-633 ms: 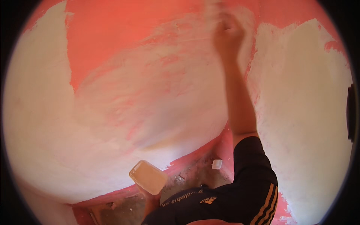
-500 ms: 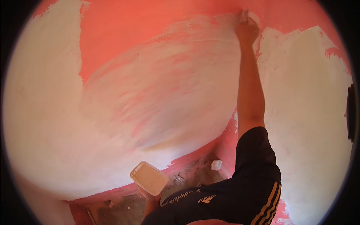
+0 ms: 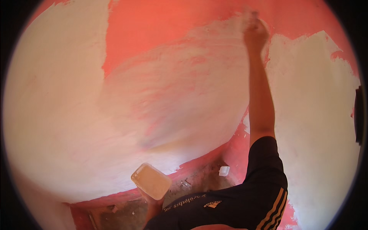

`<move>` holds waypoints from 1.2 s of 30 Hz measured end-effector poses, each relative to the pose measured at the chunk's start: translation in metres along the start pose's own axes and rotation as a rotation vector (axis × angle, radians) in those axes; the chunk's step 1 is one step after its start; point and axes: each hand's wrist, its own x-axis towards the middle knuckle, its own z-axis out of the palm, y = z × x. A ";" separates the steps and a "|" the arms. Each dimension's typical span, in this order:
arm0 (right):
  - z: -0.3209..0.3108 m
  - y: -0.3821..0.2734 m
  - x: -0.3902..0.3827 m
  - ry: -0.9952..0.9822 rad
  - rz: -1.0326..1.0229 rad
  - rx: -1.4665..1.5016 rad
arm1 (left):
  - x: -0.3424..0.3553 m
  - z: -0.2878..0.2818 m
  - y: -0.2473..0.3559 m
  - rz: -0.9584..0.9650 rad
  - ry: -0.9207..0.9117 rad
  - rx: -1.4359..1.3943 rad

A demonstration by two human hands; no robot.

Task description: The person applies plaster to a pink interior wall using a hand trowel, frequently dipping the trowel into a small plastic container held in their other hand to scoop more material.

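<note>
My left hand (image 3: 153, 197) grips a rectangular plastic tub (image 3: 151, 181) from below, low in front of my body. Pale cream-coloured paint or filler fills much of it. High up, near the corner of the room, my right hand (image 3: 255, 33) is raised to the wall at arm's length. Its fingers are closed and blurred by motion; what they hold is too unclear to name. Around it the wall (image 3: 184, 88) carries an uneven pale coat with pink streaks showing through. Solid pink paint (image 3: 149, 28) covers the part above and to the left.
Beyond the corner, the right-hand wall (image 3: 310, 88) is mostly pale, with pink along its top. A small white container (image 3: 224, 171) sits on the dirty floor (image 3: 122, 214), by the foot of the corner. Bits of debris (image 3: 185, 184) lie nearby.
The wall has shifted slightly rightward in view. My right hand remains at the upper wall near the corner, a little lower in the picture. The tub in my left hand has barely moved.
</note>
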 end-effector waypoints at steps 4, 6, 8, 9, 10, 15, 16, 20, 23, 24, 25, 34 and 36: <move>0.015 0.047 -0.020 0.074 0.034 -0.047 | -0.013 -0.032 0.005 -0.087 0.049 -0.121; 0.045 -0.014 -0.074 0.107 -0.174 0.029 | -0.024 -0.038 0.014 -0.032 0.001 0.012; 0.031 -0.147 -0.138 -0.042 -0.316 0.289 | -0.012 -0.075 0.010 -0.028 -0.059 -0.011; 0.020 -0.194 -0.150 -0.114 -0.425 0.366 | -0.007 -0.086 0.005 -0.037 -0.135 -0.039; 0.012 -0.227 -0.167 -0.177 -0.434 0.452 | -0.008 -0.080 0.001 -0.046 -0.134 -0.044; 0.012 -0.168 -0.120 0.003 -0.380 0.439 | 0.000 -0.077 0.002 0.091 -0.159 0.035; 0.005 -0.138 -0.092 -0.167 -0.069 0.522 | 0.000 -0.078 0.007 0.096 -0.154 0.034; -0.002 0.070 -0.017 0.129 0.131 0.105 | -0.004 -0.074 0.031 -0.006 -0.112 -0.174; 0.003 0.075 -0.026 -0.070 0.375 -0.082 | -0.010 -0.104 0.048 -0.012 -0.045 -0.153; 0.008 0.056 -0.032 -0.201 0.370 -0.238 | -0.010 -0.115 0.050 -0.045 -0.016 -0.160; 0.016 0.028 -0.046 -0.087 0.116 -0.124 | -0.011 -0.119 0.056 -0.043 -0.012 -0.148; -0.012 -0.308 -0.203 -0.317 -0.368 0.593 | -0.014 -0.091 0.040 0.024 0.003 -0.091; -0.022 -0.267 -0.194 -0.360 -0.269 0.771 | -0.019 -0.094 0.036 0.141 0.019 0.042</move>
